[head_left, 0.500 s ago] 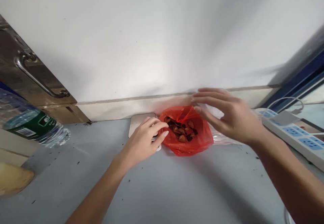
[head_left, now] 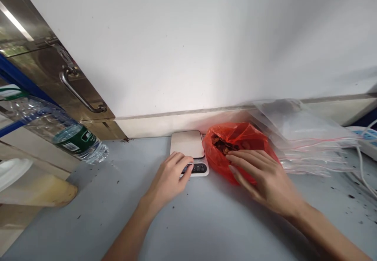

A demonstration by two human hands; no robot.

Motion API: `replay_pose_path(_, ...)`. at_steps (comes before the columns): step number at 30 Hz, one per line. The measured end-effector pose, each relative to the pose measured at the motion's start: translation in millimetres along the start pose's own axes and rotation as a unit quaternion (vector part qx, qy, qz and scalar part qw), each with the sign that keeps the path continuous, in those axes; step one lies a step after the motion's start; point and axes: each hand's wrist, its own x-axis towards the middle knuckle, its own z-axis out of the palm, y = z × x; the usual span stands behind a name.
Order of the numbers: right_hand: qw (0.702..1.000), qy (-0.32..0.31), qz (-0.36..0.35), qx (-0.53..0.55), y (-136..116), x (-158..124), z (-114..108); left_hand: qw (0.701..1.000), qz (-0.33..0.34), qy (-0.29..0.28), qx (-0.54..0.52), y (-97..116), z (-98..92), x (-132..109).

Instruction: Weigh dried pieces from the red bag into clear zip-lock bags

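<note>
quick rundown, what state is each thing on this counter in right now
left hand: fingers resting on the scale's button panel
right hand: open, fingers lying on the red bag
scale: flat on the counter, platform bare
red bag: mouth open, brown pieces inside
clear zip bags: stacked flat beside the red bag
water bottle: tilted, partly filled
metal door: shut

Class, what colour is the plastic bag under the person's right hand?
Red-orange, translucent: the plastic bag beneath the right hand; head view shows it.

Bright, even light; soft glare on wall point(head_left: 188, 56); edges warped, slight motion blur throughout.
</note>
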Motion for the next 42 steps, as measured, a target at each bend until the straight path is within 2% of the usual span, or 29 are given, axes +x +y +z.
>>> replay_pose_path(5, 0.999, -0.016, -0.015, -0.025, 2.8, -10.1, 5.9, 0.998, 0.035, 0.043, 0.012, 2.1, 6.7, -3.2)
replay_pose_path(9, 0.997, -0.073, 0.009, -0.023, 5.8, -15.7, 11.6, 0.999, 0.027, 0.044, 0.012, 3.2, 11.6, -5.5)
replay_pose_path(12, 0.995, -0.087, 0.032, -0.026, 8.3, -18.3, 14.2, 0.999, 0.026, 0.045, 0.005, 1.9, 13.9, -6.3)
replay_pose_path(22, 0.994, -0.082, 0.066, -0.006, 12.7, -18.9, 13.7, 0.988, 0.072, 0.138, 0.006, -12.3, 15.7, -4.9)
replay_pose_path(25, 0.995, -0.080, 0.066, -0.003, 12.3, -18.0, 13.1, 0.987, 0.076, 0.143, -0.008, -10.8, 13.4, -5.2)
replay_pose_path(31, 0.998, -0.049, 0.026, -0.029, 11.3, -15.0, 12.6, 0.991, -0.023, 0.098, -0.092, -5.3, 5.5, -6.6)
replay_pose_path(33, 0.998, -0.040, 0.024, -0.029, 10.7, -13.9, 11.4, 0.987, -0.035, 0.099, -0.124, -4.1, 3.3, -6.0)
replay_pose_path(42, 0.998, 0.013, 0.053, -0.035, 8.9, -11.2, 2.5, 0.979, 0.010, 0.139, -0.146, 3.0, 5.6, -6.2)
